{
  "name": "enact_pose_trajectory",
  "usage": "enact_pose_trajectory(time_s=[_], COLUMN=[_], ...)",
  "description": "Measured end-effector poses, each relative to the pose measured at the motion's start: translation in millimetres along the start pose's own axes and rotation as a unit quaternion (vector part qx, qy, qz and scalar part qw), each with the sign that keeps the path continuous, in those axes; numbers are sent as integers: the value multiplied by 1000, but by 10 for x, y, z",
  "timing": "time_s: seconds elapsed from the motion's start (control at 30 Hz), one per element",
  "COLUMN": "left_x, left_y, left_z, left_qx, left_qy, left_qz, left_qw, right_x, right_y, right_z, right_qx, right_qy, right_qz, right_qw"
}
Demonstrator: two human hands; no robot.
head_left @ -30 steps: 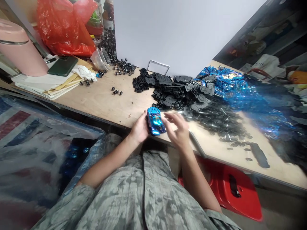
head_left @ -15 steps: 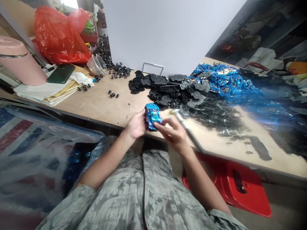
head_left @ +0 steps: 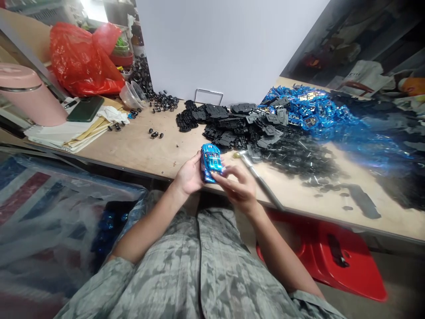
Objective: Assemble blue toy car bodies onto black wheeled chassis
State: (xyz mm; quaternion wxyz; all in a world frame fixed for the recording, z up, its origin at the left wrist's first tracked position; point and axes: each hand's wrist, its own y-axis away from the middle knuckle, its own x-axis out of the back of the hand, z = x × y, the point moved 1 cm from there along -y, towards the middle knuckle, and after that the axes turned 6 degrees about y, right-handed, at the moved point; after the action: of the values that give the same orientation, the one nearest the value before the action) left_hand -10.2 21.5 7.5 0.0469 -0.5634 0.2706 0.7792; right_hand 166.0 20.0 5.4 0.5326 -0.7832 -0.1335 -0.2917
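Note:
A shiny blue toy car [head_left: 211,163] is held over the front edge of the wooden table [head_left: 133,153]. My left hand [head_left: 191,175] is closed round its left side, with some fingers hidden beneath. From the right, my right hand [head_left: 239,184] grips the car's near end between thumb and fingers. Beyond the car lies a heap of black plastic car bases [head_left: 229,122]. A metal-handled tool [head_left: 260,179] rests on the table to the right of my right hand.
Blue shiny car bodies [head_left: 308,108] are piled at the back right. Wheel axles [head_left: 164,102] lie at the back left near a red plastic bag [head_left: 83,60], a phone [head_left: 85,109] and a pink flask [head_left: 31,93]. A red stool [head_left: 352,261] stands below the table.
The view has shifted slightly. Both hands keep hold of the toy car, which stays in nearly the same place; my right fingers have moved a little at its near end.

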Motion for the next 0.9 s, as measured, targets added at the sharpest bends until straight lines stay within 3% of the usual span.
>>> enact_pose_trajectory(time_s=[0.27,0.37,0.57,0.9], left_x=[-124,-90,40,81], left_y=[68,65,38,51], left_z=[-40,-84,-174,-335], left_qx=[-30,-56,-123,-175], left_qy=[-38,-62,-115,-140], left_qz=[18,22,-27,-20], left_qw=[999,996,985,974], right_x=[-37,-61,-114,-151], right_y=[43,56,71,174], right_z=[-7,-22,-69,-155], right_qx=[-19,-28,-36,-38], right_qy=[2,-4,-9,-7], right_qz=[6,12,22,52], right_qw=[1000,1000,999,998])
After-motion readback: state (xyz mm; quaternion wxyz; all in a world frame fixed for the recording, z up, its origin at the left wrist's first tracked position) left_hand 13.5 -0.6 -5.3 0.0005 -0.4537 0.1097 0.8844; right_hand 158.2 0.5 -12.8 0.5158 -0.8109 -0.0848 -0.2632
